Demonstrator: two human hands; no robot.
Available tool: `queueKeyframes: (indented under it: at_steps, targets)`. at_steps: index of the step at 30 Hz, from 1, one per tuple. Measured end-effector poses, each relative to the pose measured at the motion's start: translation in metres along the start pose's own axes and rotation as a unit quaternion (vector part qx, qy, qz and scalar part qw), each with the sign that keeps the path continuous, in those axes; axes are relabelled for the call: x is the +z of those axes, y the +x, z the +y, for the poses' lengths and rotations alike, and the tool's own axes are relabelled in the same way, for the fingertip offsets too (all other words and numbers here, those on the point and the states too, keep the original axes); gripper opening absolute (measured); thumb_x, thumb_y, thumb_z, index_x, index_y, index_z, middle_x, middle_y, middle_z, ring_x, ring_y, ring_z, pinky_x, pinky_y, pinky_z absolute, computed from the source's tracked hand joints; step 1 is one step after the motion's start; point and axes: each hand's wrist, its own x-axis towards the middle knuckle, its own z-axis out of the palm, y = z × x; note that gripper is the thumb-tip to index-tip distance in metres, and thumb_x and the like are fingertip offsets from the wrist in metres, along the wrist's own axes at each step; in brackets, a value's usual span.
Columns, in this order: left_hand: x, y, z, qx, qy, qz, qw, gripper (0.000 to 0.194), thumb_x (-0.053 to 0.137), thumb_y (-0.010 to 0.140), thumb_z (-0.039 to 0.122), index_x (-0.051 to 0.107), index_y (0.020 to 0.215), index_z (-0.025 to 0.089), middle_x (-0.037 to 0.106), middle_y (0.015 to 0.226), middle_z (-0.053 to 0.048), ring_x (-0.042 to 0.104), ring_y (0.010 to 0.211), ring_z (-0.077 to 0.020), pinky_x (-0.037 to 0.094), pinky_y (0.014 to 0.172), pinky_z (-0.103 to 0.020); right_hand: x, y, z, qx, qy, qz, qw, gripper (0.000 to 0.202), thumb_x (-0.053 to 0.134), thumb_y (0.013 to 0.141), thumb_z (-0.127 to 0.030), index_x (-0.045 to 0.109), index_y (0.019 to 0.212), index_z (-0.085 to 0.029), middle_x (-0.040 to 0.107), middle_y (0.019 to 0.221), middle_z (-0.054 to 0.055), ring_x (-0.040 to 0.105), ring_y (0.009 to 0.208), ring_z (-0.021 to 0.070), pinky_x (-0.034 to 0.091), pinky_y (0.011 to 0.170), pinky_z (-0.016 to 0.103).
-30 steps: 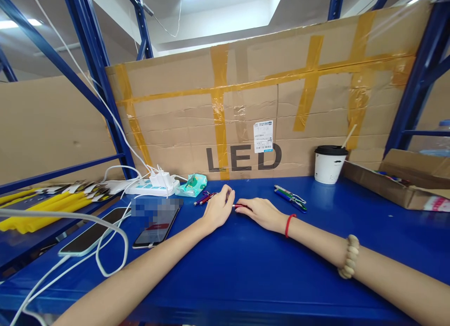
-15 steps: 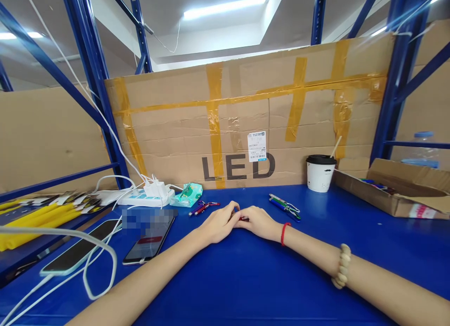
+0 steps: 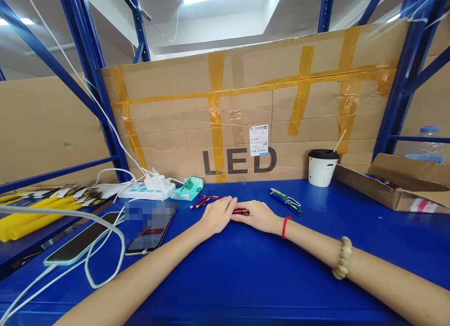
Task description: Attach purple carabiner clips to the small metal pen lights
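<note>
My left hand (image 3: 218,216) and my right hand (image 3: 258,216) meet at the middle of the blue table (image 3: 239,279). A red pen (image 3: 241,212) shows between them, held in the curled fingers of my right hand. My left hand's fingers are pressed together against the pen's left end; what they grip is hidden. Behind my left hand lie a red pen and a purple pen (image 3: 197,202). Beyond my right hand, to its right, are green and blue pens (image 3: 285,201) with metal clips.
Left of my hands are a dark phone (image 3: 153,232), another phone (image 3: 82,239) with white cables, a power strip (image 3: 131,191) and a green packet (image 3: 190,187). At the right stand a lidded cup (image 3: 321,171) and an open cardboard box (image 3: 383,192).
More of the red pen shows between my hands now. My left hand's fingers have straightened and drawn together. The view has shifted slightly.
</note>
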Motion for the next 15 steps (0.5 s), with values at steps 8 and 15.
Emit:
queueKeyframes:
  at_steps: [8, 15]
  targets:
    - [0.003, 0.004, -0.008, -0.048, -0.044, -0.004, 0.998, 0.059, 0.009, 0.089, 0.052, 0.054, 0.068, 0.02, 0.062, 0.08, -0.002, 0.056, 0.083, -0.0209, 0.038, 0.074, -0.032, 0.001, 0.0, 0.001, 0.003, 0.009, 0.0, 1.0, 0.032, 0.045, 0.083, -0.053, 0.065, 0.096, -0.031, 0.069, 0.086, -0.004, 0.062, 0.077, 0.0181, 0.035, 0.059, 0.024]
    - [0.01, 0.01, -0.02, -0.052, -0.205, 0.024, 0.977, 0.064, 0.006, 0.087, 0.055, 0.054, 0.067, 0.018, 0.054, 0.059, -0.001, 0.052, 0.065, -0.0153, 0.038, 0.066, -0.027, 0.001, 0.0, 0.002, 0.006, 0.011, 0.001, 1.0, 0.028, 0.046, 0.084, -0.05, 0.067, 0.092, -0.033, 0.069, 0.087, -0.006, 0.062, 0.078, 0.0176, 0.034, 0.059, 0.024]
